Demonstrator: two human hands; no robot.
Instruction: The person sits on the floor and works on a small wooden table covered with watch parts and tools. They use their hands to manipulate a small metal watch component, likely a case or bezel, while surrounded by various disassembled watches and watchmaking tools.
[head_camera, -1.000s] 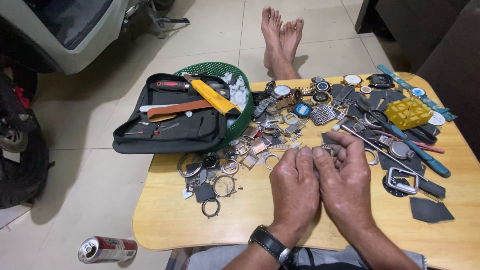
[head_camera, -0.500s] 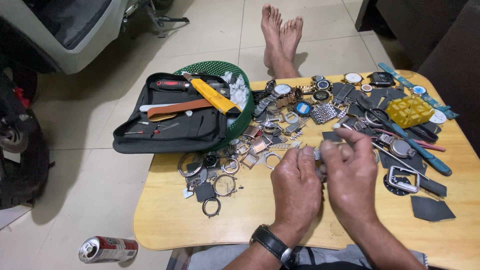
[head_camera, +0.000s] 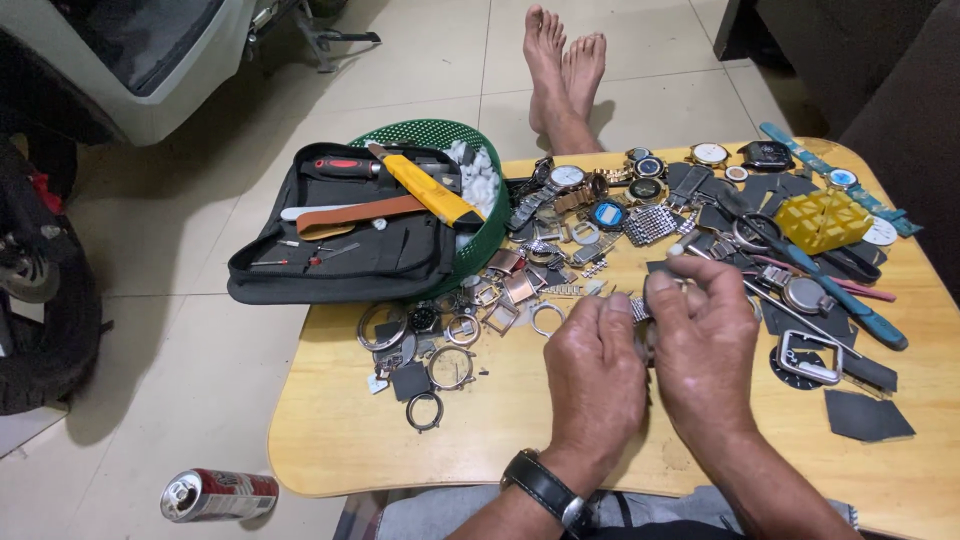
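My left hand (head_camera: 593, 372) and my right hand (head_camera: 706, 350) meet over the middle of a low wooden table (head_camera: 340, 430), fingers pinched together on a small metal watch part that is mostly hidden between them. A thin tool with a pale round tip (head_camera: 676, 251) sticks up from my right fingers. A black wristwatch (head_camera: 545, 485) sits on my left wrist. Loose watch bezels and cases (head_camera: 450, 366) lie just left of my hands. Whole watches (head_camera: 568, 178) lie beyond them.
A black open tool case (head_camera: 335, 250) with a yellow tool (head_camera: 425, 187) rests on a green basket (head_camera: 440, 135) at the table's left. A yellow plastic holder (head_camera: 820, 220) and straps lie to the right. A drink can (head_camera: 218, 494) lies on the floor. Someone's bare feet (head_camera: 560, 60) are beyond the table.
My right hand has lifted and turned slightly, bringing the thin tool's tip up above the fingers. My left hand has stayed closed on the small part.
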